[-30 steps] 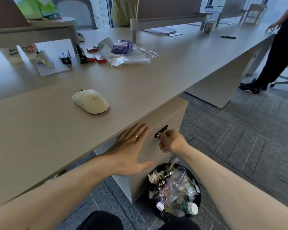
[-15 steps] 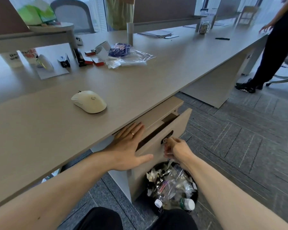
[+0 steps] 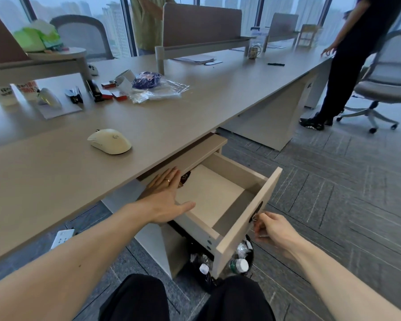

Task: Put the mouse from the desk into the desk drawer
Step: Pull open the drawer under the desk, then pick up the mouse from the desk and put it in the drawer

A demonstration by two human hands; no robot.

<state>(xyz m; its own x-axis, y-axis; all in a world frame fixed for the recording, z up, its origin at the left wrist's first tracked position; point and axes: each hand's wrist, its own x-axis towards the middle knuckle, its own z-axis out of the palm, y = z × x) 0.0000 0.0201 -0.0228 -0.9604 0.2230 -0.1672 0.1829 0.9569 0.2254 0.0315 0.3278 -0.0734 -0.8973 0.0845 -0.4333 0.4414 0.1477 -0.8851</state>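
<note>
A cream-white mouse (image 3: 110, 141) lies on the beige desk (image 3: 195, 107), near its front edge. Below it the top drawer (image 3: 243, 224) of a beige cabinet stands pulled well out, its pale floor mostly bare, with something dark at its back corner. My right hand (image 3: 272, 229) pinches the key in the lock on the drawer front. My left hand (image 3: 166, 196) lies flat, fingers apart, on the cabinet top by the drawer's left side, holding nothing.
A black bin (image 3: 220, 265) full of bottles and wrappers stands under the open drawer. Small boxes, a plastic bag (image 3: 155, 89) and paper cups sit further back on the desk. A person in black (image 3: 347, 59) stands by a swivel chair (image 3: 384, 79) at right.
The drawer went from shut to pulled far out toward me, drawn by my right hand on the key. My left hand stayed flat on the cabinet top.
</note>
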